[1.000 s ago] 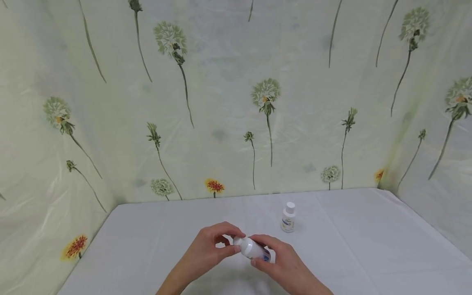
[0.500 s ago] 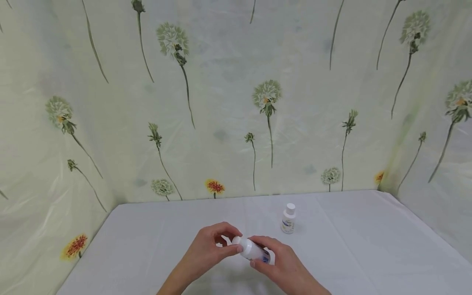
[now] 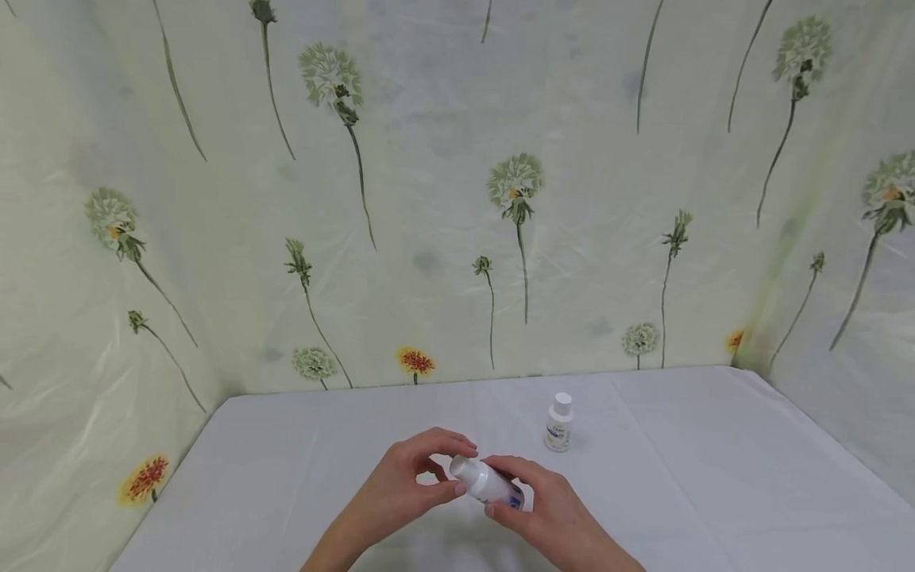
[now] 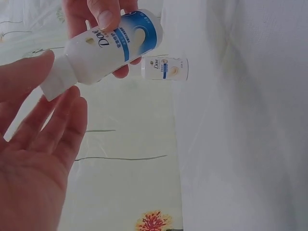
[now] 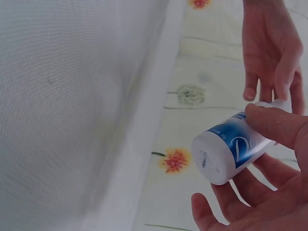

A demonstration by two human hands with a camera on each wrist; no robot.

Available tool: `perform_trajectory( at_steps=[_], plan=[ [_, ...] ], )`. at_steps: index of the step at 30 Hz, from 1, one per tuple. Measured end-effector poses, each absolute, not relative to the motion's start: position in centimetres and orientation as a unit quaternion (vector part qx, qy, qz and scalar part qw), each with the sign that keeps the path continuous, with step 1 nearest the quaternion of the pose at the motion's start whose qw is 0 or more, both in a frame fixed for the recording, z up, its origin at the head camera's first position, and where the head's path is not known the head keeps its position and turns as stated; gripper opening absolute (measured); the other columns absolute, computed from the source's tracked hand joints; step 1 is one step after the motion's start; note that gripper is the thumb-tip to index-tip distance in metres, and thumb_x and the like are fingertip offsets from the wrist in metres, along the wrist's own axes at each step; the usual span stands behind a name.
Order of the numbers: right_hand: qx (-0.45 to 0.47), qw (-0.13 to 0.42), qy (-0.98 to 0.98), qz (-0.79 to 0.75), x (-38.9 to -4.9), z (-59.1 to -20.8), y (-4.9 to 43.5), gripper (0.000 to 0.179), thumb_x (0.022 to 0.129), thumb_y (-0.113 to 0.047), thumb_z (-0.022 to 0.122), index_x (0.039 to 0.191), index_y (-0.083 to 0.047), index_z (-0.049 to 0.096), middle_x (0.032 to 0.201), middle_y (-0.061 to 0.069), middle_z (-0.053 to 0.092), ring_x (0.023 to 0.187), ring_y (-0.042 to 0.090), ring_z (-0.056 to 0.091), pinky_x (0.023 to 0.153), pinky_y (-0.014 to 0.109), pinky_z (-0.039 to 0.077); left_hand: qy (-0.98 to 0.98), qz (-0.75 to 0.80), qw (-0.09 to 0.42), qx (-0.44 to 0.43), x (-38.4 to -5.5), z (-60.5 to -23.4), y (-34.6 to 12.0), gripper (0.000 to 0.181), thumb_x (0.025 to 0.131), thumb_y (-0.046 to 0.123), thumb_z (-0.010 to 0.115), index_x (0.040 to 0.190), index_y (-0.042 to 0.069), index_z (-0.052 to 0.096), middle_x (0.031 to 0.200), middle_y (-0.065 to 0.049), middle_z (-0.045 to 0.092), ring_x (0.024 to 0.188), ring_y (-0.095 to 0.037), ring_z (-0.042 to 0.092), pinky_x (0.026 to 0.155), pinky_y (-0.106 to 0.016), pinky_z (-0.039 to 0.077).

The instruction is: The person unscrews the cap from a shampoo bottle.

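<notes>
A small white Dove bottle (image 4: 111,47) with a blue label is held tilted in the air between both hands, its cap end to the left. My right hand (image 3: 554,508) grips the bottle's body, thumb on one side and fingers on the other; its flat base (image 5: 211,159) faces the right wrist camera. The thumb and fingertips of my left hand (image 3: 411,477) are around the white cap (image 4: 58,78), which is on the bottle's neck. A second white Dove bottle (image 3: 559,425), capped, stands upright on the table beyond my right hand.
A white cloth covers the table (image 3: 300,477). Behind it and at both sides hangs a pale curtain (image 3: 429,199) printed with dandelions and orange flowers.
My left fingers have shifted around the cap, opening a little wider, so more of the cap's top shows. My right hand and the standing bottle have stayed in place.
</notes>
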State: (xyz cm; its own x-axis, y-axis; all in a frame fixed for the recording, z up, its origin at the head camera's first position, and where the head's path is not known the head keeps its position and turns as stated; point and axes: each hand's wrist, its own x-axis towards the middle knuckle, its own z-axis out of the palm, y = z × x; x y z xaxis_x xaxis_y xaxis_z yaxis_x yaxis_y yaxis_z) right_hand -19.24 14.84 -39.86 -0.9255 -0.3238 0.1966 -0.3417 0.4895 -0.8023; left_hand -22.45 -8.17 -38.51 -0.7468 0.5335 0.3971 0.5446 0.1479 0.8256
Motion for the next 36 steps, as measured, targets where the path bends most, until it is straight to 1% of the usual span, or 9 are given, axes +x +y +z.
perform_trajectory(
  at_steps=[5,7,9,14,17,21,25,30,36],
  plan=[
    [0.183,-0.006,-0.861,0.475,-19.18,-39.61,14.78,0.045,0.087,-0.031,0.076,0.127,-0.018,0.062,0.123,-0.002,0.063,0.103,0.019,0.057,0.087,0.038,0.050,-0.738,-0.554,0.002,-0.386,-22.43,-38.52,-8.28,0.030,0.088,-0.002,0.069,0.112,0.016,0.071,0.120,0.003,0.065,0.113,-0.018,0.058,0.080,-0.032,0.055],
    [0.178,-0.014,-0.859,0.479,-19.15,-39.52,14.75,0.045,0.087,-0.031,0.076,0.128,-0.018,0.062,0.124,-0.002,0.063,0.104,0.020,0.057,0.088,0.040,0.049,-0.734,-0.556,0.005,-0.390,-22.39,-38.55,-8.28,0.030,0.089,-0.004,0.067,0.112,0.015,0.071,0.119,0.003,0.065,0.112,-0.018,0.059,0.080,-0.033,0.055],
    [0.175,-0.018,-0.859,0.481,-19.09,-39.47,14.75,0.044,0.087,-0.031,0.075,0.128,-0.020,0.062,0.123,-0.003,0.063,0.104,0.019,0.057,0.089,0.040,0.049,-0.733,-0.558,0.007,-0.390,-22.36,-38.56,-8.28,0.030,0.089,-0.004,0.067,0.113,0.014,0.071,0.117,0.003,0.066,0.110,-0.018,0.060,0.080,-0.034,0.055],
    [0.179,-0.007,-0.859,0.480,-18.94,-39.37,14.77,0.041,0.087,-0.031,0.076,0.125,-0.024,0.063,0.117,-0.008,0.063,0.101,0.017,0.057,0.085,0.032,0.049,-0.745,-0.559,0.002,-0.364,-22.24,-38.37,-8.27,0.026,0.090,0.004,0.070,0.114,0.015,0.071,0.110,0.004,0.068,0.102,-0.017,0.061,0.081,-0.032,0.054],
    [0.184,0.000,-0.857,0.482,-18.89,-39.36,14.77,0.040,0.086,-0.031,0.076,0.123,-0.024,0.064,0.114,-0.009,0.064,0.098,0.016,0.057,0.084,0.030,0.048,-0.754,-0.556,0.001,-0.350,-22.26,-38.26,-8.24,0.026,0.089,0.007,0.072,0.113,0.016,0.071,0.108,0.005,0.069,0.099,-0.015,0.061,0.080,-0.031,0.054],
    [0.189,0.011,-0.858,0.478,-18.88,-39.49,14.77,0.038,0.085,-0.029,0.077,0.120,-0.027,0.064,0.111,-0.012,0.064,0.097,0.013,0.058,0.084,0.030,0.048,-0.766,-0.549,0.006,-0.335,-22.20,-38.09,-8.19,0.024,0.088,0.012,0.075,0.110,0.020,0.072,0.103,0.007,0.069,0.094,-0.014,0.062,0.078,-0.029,0.054],
    [0.196,0.033,-0.864,0.463,-18.84,-39.72,14.79,0.038,0.083,-0.024,0.079,0.117,-0.030,0.063,0.109,-0.016,0.064,0.096,0.010,0.057,0.085,0.031,0.048,-0.781,-0.540,0.010,-0.313,-22.05,-37.97,-8.11,0.020,0.086,0.021,0.078,0.105,0.021,0.072,0.097,0.009,0.070,0.090,-0.016,0.063,0.075,-0.028,0.053],
    [0.197,0.050,-0.873,0.444,-18.80,-39.76,14.67,0.038,0.082,-0.022,0.080,0.116,-0.030,0.063,0.107,-0.017,0.063,0.095,0.009,0.057,0.084,0.032,0.048,-0.799,-0.528,0.015,-0.287,-21.95,-37.92,-8.05,0.018,0.083,0.027,0.081,0.099,0.024,0.073,0.092,0.011,0.070,0.084,-0.016,0.062,0.072,-0.027,0.052],
    [0.194,0.056,-0.876,0.437,-18.82,-39.85,14.64,0.039,0.082,-0.021,0.080,0.116,-0.030,0.063,0.107,-0.018,0.063,0.093,0.008,0.057,0.083,0.032,0.048,-0.802,-0.530,0.011,-0.274,-22.04,-38.03,-7.99,0.021,0.082,0.027,0.081,0.100,0.022,0.073,0.091,0.011,0.069,0.084,-0.017,0.061,0.072,-0.028,0.052]
  ],
)
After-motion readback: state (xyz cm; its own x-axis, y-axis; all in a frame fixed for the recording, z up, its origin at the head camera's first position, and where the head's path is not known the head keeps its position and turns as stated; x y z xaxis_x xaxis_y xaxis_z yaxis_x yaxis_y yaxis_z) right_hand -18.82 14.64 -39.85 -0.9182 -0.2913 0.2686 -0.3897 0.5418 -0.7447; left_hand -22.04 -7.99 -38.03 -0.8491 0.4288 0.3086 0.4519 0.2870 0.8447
